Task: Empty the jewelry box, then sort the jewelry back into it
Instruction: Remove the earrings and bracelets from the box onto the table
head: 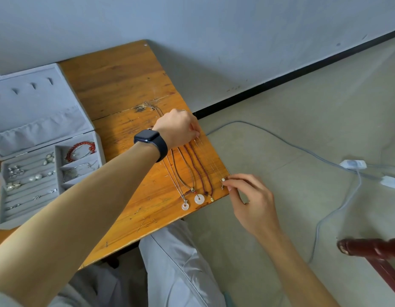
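left hand (179, 127) fingers curled, pinching thin chain (211, 160) | right hand (252, 200) pinching its pendant end | desk (117, 85) right edge

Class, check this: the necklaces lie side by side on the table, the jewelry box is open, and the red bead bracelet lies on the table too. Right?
Not quite: the head view shows the red bead bracelet inside a compartment of the jewelry box, not on the table. The rest holds.
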`<state>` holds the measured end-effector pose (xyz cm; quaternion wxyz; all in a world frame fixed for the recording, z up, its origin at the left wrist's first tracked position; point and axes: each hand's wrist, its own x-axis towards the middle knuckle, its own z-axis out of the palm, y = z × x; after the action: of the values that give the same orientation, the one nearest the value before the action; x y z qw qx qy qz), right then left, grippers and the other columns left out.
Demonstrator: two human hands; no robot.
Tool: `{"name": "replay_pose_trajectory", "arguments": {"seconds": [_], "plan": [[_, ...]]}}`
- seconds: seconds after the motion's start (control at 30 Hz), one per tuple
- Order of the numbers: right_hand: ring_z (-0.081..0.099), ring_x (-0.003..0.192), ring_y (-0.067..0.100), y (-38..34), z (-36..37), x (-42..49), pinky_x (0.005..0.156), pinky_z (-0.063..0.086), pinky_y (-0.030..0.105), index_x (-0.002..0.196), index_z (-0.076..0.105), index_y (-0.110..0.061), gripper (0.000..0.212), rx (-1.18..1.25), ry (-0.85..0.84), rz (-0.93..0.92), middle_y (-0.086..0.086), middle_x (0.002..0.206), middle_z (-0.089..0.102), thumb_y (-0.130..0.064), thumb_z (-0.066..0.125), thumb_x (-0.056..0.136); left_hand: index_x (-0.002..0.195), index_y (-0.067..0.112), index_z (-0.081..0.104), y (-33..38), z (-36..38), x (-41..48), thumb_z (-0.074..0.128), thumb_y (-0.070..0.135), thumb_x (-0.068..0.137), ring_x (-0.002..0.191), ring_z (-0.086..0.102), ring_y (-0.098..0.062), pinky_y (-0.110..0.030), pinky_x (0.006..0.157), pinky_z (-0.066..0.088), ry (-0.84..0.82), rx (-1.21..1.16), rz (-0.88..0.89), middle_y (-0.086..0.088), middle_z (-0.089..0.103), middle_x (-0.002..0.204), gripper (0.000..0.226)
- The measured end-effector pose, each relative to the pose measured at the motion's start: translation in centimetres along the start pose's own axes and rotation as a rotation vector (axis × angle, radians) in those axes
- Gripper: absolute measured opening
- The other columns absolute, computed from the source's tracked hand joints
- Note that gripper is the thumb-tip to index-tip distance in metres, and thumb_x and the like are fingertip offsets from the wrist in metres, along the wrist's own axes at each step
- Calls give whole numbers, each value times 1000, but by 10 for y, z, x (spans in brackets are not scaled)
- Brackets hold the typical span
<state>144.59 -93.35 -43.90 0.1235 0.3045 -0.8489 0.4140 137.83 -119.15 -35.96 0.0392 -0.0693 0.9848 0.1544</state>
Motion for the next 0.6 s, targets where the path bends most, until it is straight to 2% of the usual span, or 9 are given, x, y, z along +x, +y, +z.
{"name": "replay_pose_trajectory", "arguments": {"seconds": [0.13, 0.2, 0.3, 0.43, 0.5, 0.6], "plan": [[63, 97, 3, -4, -3, -5, 86, 47, 13, 106, 66, -25, 22, 110, 13, 137, -18, 101, 64, -12, 67, 88, 102, 31, 73, -1, 1, 0, 62, 29, 94, 97, 65, -19, -39, 80, 59, -1, 1, 13, 6, 68, 107, 13], [62, 99, 0, -5, -2, -6, 85, 46, 10, 108, 65, -26, 22, 132, 4, 193, -18, 101, 64, -16, 66, 89, 105, 32, 72, -2, 2, 0, 60, 30, 95, 97, 65, -20, -39, 79, 59, -2, 11, 11, 5, 67, 109, 15], [62, 99, 0, -4, 0, -9, 87, 46, 10, 109, 68, -18, 22, 131, 6, 197, -12, 103, 66, -9, 68, 89, 108, 31, 71, -3, 4, 1, 59, 29, 96, 96, 64, -21, -35, 74, 58, 6, 41, 26, 3, 66, 110, 17], [59, 101, 0, -6, 2, -10, 88, 43, 7, 110, 68, -17, 22, 94, 9, 194, -10, 106, 64, -10, 66, 90, 110, 31, 70, -3, 7, 3, 57, 28, 98, 96, 63, -26, -36, 73, 57, 37, 124, 37, 0, 64, 113, 18], [58, 103, 2, -7, 2, -10, 88, 42, 8, 111, 67, -18, 22, 79, 1, 195, -10, 109, 62, -11, 66, 90, 111, 29, 69, -3, 9, 4, 56, 26, 99, 96, 63, -29, -34, 69, 52, 54, 168, 49, -2, 64, 113, 18], [57, 107, 5, -12, 3, -8, 89, 40, 8, 111, 68, -22, 20, 49, 6, 238, -11, 112, 60, -27, 63, 92, 112, 24, 66, -3, 13, 4, 54, 14, 99, 95, 60, -29, -32, 63, 39, 73, 240, 94, -4, 62, 111, 20]]}}
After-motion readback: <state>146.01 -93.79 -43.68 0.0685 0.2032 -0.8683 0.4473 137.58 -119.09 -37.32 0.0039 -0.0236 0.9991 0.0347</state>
